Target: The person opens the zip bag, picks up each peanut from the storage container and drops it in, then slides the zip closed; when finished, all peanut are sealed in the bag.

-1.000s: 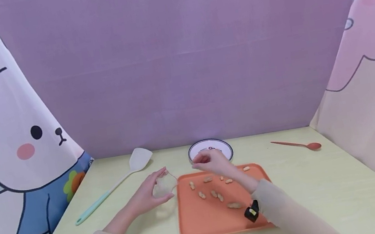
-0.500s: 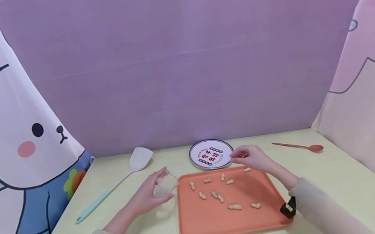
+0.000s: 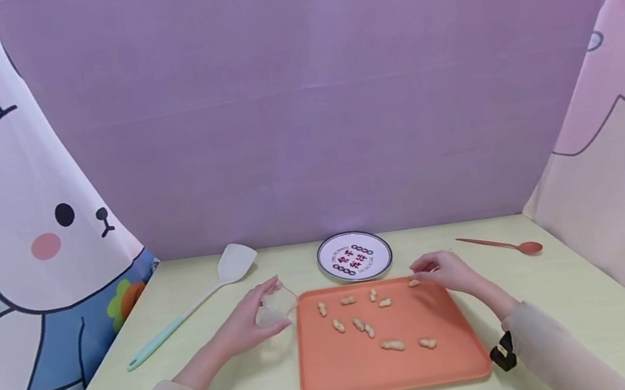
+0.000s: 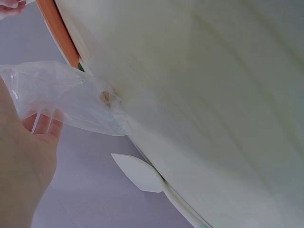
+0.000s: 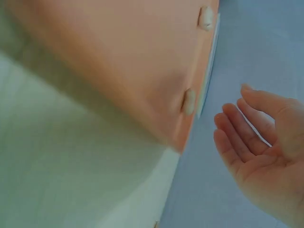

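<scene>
My left hand (image 3: 247,322) holds a clear plastic bag (image 3: 275,306) by its mouth, fingers above and thumb below, just left of the orange tray. In the left wrist view the bag (image 4: 71,92) hangs down with a peanut (image 4: 105,98) at its bottom. Several unshelled peanuts (image 3: 393,345) lie scattered over the orange tray (image 3: 355,377). My right hand (image 3: 448,271) hovers at the tray's far right corner, close to a peanut (image 3: 414,283). From the right wrist view, its fingers (image 5: 228,137) are loosely bent, thumb apart, with nothing between them.
Behind the tray lies a white plate (image 3: 336,246) with a dark rim and red print. A white spatula with a green handle (image 3: 154,342) lies at the left. To the right is a red spoon (image 3: 528,248). A purple curtain (image 3: 297,101) stands behind the table.
My right hand has moved from over the plate rightward and down to the tray's far right corner, uncovering the plate and some peanuts. My left hand keeps its hold on the bag.
</scene>
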Tool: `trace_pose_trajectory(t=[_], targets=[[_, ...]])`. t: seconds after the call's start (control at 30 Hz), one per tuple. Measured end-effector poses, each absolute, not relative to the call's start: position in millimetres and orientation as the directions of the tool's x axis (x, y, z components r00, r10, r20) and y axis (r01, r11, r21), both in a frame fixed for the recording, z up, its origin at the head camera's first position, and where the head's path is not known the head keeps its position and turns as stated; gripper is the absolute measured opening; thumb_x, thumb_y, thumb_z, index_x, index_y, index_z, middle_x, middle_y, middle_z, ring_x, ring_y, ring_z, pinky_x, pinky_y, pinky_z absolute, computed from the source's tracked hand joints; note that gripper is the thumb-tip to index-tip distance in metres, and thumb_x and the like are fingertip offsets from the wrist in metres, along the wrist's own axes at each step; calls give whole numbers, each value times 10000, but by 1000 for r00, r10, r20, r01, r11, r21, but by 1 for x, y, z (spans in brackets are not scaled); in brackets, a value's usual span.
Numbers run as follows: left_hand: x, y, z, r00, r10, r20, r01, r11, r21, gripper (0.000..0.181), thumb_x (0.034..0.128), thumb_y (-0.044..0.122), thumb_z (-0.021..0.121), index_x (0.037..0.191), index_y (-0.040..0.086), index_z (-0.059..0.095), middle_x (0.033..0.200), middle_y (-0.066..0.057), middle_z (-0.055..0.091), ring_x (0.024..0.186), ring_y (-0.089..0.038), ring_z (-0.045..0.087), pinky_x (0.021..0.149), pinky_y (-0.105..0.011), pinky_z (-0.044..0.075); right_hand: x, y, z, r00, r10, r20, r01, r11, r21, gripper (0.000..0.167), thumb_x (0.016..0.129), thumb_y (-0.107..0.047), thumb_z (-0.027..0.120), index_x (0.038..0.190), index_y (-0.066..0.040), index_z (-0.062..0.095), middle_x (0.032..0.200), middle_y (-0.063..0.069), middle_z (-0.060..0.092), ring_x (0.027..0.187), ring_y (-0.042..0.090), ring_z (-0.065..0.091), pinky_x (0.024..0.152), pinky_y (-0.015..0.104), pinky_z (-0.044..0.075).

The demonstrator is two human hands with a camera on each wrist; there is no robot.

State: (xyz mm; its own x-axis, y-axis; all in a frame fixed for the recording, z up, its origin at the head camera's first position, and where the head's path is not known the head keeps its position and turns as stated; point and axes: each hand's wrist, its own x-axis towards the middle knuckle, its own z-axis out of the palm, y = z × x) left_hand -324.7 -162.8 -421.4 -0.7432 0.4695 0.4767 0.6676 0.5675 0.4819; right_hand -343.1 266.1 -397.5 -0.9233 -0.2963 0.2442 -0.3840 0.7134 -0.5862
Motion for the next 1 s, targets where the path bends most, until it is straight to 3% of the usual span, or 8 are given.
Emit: trace_pose_trajectory(t=[0.23,0.47,0.8,1.0], targets=[[-325,-163,-420,-750,480,456,661,574,483,782,796,328,743,1409,18,370,1336,-135,530,1207,-294,506,937,-442,473,-348,273,-410,-928,-330,176,-370,745,-556,216,849,-151,676,1000,1,704,931,113,709,837,225,658,735,306,541],[-324,-163,-421,-744,478,467,667,569,481,788,785,323,752,1408,20,376,1339,-134,528,1210,-290,505,934,-441,478,-350,274,-417,-923,-354,153,-378,748,-546,212,836,-109,679,1003,20,698,940,138,702,850,250,654,744,353,548],[-327,-164,-424,-747,479,462,665,567,487,792,785,320,752,1414,29,369,1342,-117,528,1216,-264,502,932,-415,482,-349,273,-420,-915,-373,154,-398,770,-499,155,812,-167,722,886,-33,745,845,55,694,740,115,545,628,225,450],[-328,-164,-424,-748,476,462,662,568,489,791,787,318,751,1414,25,368,1347,-119,523,1226,-265,497,934,-418,480,-349,274,-421,-908,-387,162,-413,756,-507,156,795,-177,740,871,-40,741,834,44,689,754,109,561,643,212,464]])
